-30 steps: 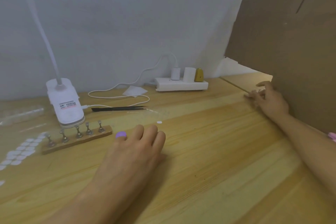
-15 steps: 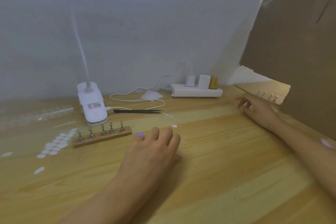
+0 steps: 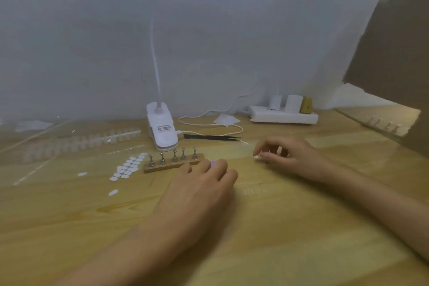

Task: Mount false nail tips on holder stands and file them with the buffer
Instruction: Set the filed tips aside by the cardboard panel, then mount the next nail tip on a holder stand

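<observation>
A wooden bar (image 3: 160,167) carrying several bare metal holder stands (image 3: 174,157) sits mid-table. My left hand (image 3: 202,186) lies palm down just right of the bar, fingers relaxed over a small purple thing (image 3: 212,163) that shows between them. My right hand (image 3: 287,155) hovers low over the table to the right with its fingers curled, and thumb and forefinger pinch a small pale false nail tip (image 3: 256,157). A strip of clear nail tips (image 3: 81,144) lies at the left. White adhesive dots (image 3: 127,168) are scattered beside the bar.
A white clip lamp (image 3: 162,130) stands behind the bar, its lit head overhead. Black tweezers (image 3: 212,137) and a white cable lie behind my hands. A power strip (image 3: 283,117) sits by the wall. A cardboard box (image 3: 394,53) walls off the right.
My right hand has come away from the cardboard box, leftward to the middle of the table, now with fingers curled. My left hand has stayed by the bar.
</observation>
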